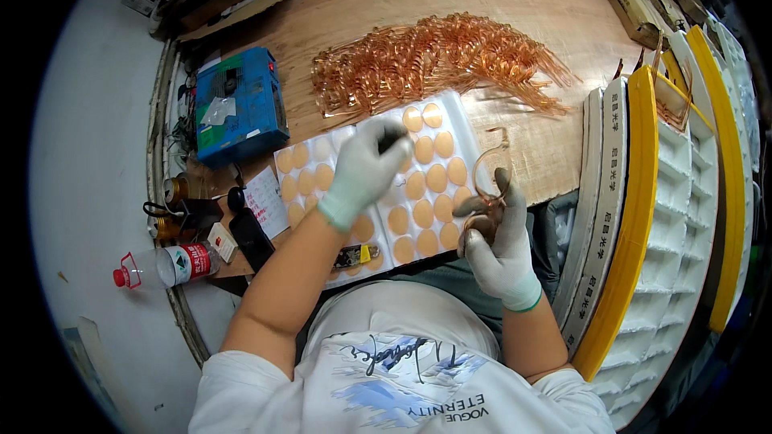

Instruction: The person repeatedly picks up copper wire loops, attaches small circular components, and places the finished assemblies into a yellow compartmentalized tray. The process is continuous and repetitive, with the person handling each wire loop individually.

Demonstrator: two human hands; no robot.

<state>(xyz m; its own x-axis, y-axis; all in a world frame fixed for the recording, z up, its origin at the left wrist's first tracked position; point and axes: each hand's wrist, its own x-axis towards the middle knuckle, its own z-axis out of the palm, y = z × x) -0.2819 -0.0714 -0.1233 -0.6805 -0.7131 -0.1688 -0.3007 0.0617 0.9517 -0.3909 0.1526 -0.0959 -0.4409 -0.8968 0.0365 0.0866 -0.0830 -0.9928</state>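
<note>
Both my hands wear pale work gloves with darkened fingertips. My left hand (371,162) is over the middle of a white sheet (338,138) that carries rows of round tan lenses (437,174). Its fingers are curled together, and whatever they may hold is hidden. To the right of the sheet, my right hand (500,249) grips a copper-coloured eyeglass frame (480,173) between thumb and fingers. One thin temple of the frame curves up above the hand. Under my left forearm, a small dark tool with a yellow mark (356,256) lies on the sheet's near edge.
Many copper eyeglass frames (434,60) lie heaped at the back of the wooden table. A blue box-shaped device (241,104) stands at left, with a dark phone-like object (251,239) and a plastic bottle (173,265) nearer. White compartment trays (671,217) stand on edge at right.
</note>
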